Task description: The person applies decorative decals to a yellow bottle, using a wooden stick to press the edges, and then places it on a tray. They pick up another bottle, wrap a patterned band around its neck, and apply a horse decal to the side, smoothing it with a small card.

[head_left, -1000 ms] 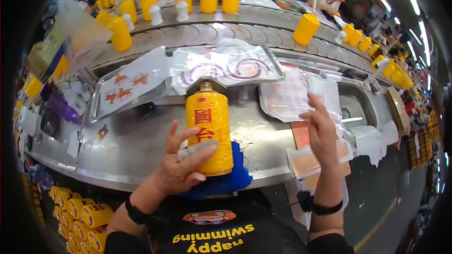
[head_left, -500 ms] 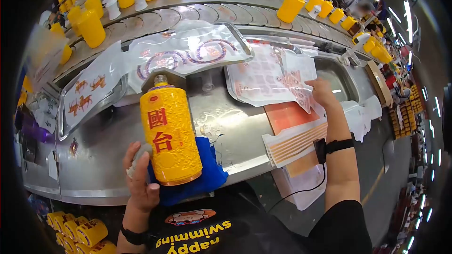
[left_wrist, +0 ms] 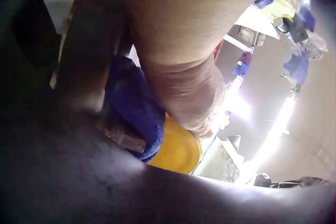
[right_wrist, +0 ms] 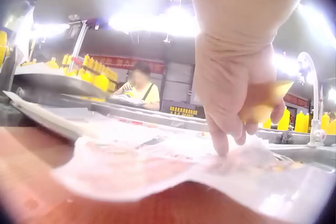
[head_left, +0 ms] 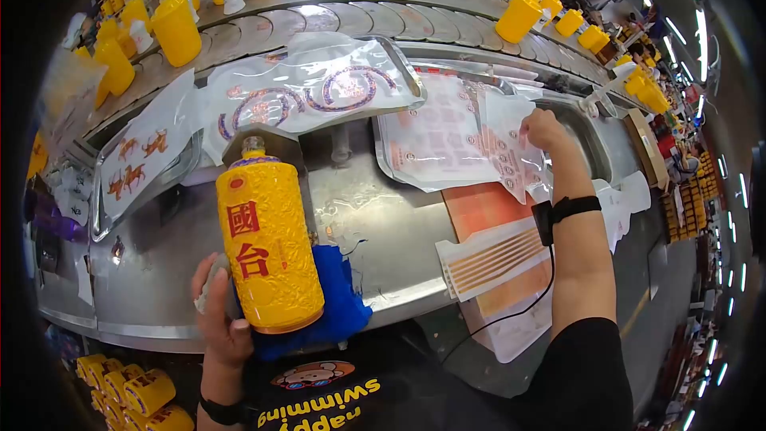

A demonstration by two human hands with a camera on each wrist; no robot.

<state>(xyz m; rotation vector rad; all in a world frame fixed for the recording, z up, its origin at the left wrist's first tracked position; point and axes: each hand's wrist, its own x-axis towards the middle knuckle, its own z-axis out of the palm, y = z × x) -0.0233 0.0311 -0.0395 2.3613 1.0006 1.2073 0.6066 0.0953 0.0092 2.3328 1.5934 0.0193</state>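
A yellow embossed bottle (head_left: 270,251) with red characters leans back on a blue cloth (head_left: 343,287), its bare neck set in a metal rest. My left hand (head_left: 219,315) rests against the bottle's lower left side, fingers pointing up, one finger wearing a greyish cover. The left wrist view shows the bottle's base (left_wrist: 178,150) past that hand. At the tray on the right, my right hand (head_left: 546,129) has curled fingers and pinches the edge of a printed sheet (right_wrist: 194,150). A tan pointed piece (right_wrist: 268,98) shows between its fingers.
Trays hold sheets with horse pictures (head_left: 148,152) and purple-blue curved bands (head_left: 351,88). A striped paper strip (head_left: 495,259) lies over an orange-red board (head_left: 487,207). Behind runs a conveyor (head_left: 359,24) bearing yellow bottles (head_left: 177,29); a sink (head_left: 586,136) stands at right.
The right hand has reached forward from the air above the workbench to the printed sheet. The left hand has slid from the bottle's front to its left side. The head view has swung right.
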